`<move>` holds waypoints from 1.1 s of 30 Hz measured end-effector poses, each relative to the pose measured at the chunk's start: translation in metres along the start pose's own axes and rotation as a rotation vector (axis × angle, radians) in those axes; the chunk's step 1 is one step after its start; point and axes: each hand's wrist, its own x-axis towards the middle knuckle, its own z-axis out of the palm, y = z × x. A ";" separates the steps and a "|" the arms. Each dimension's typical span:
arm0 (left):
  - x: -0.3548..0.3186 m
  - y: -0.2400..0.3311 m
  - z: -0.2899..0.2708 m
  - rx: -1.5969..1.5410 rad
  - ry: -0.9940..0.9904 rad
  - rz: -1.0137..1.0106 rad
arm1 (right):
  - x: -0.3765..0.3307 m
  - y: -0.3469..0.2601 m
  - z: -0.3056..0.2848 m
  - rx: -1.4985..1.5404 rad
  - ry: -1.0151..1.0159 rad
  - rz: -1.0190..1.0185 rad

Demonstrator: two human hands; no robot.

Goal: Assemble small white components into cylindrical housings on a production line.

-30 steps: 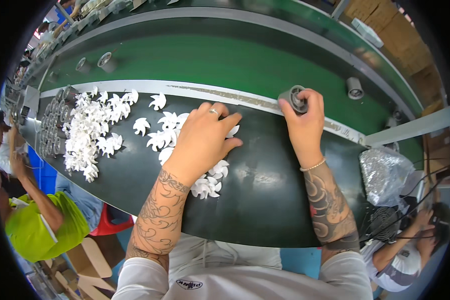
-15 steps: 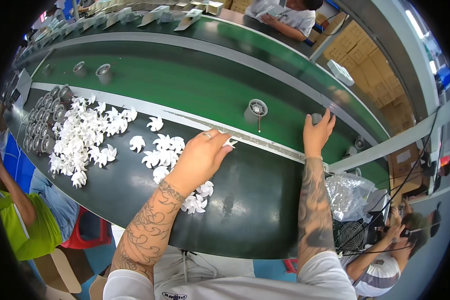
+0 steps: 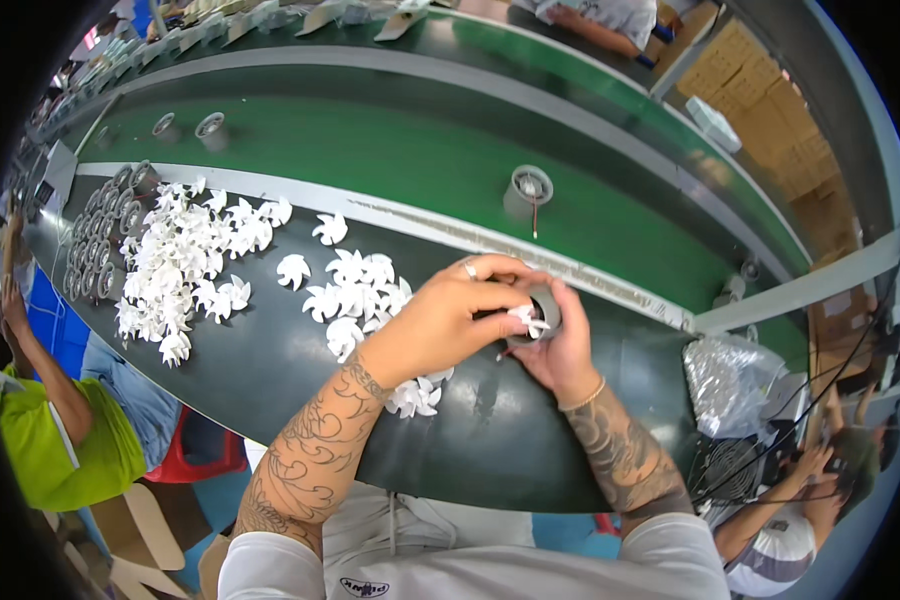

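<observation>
My right hand [image 3: 562, 345] is wrapped round a grey cylindrical fan housing [image 3: 547, 312], whose short wire hangs out below. Between the fingers of my left hand [image 3: 475, 305] is a white fan impeller [image 3: 526, 318], held at the open mouth of the housing. How deep the impeller sits in it is partly hidden by my fingers. Beside my left forearm lies a small group of loose white impellers [image 3: 355, 285], a few of them covered by my wrist. Farther left spreads a large heap of the same impellers [image 3: 185, 255].
Several grey housings [image 3: 105, 225] stand packed at the table's left end. Beyond a white rail [image 3: 410, 222], a green conveyor [image 3: 370, 150] carries more housings, one [image 3: 530, 190] with a hanging wire. A clear plastic bag [image 3: 730, 385] lies at right. Other people sit on both sides.
My right hand has come back from the conveyor with a grey housing. My left hand has moved right, bringing the impeller to the housing's mouth. The view has shifted slightly.
</observation>
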 end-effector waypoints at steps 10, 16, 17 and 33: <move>0.001 0.006 0.001 0.212 0.027 -0.076 | 0.009 -0.013 -0.023 -0.162 -0.328 -0.006; -0.001 0.007 0.001 0.214 0.031 -0.086 | 0.005 -0.009 -0.024 -0.215 -0.327 -0.053; -0.001 0.007 0.001 0.214 0.027 -0.092 | 0.004 -0.010 -0.023 -0.223 -0.317 -0.047; 0.001 0.009 -0.005 0.103 -0.038 -0.186 | 0.003 -0.004 -0.028 -0.481 -0.347 -0.127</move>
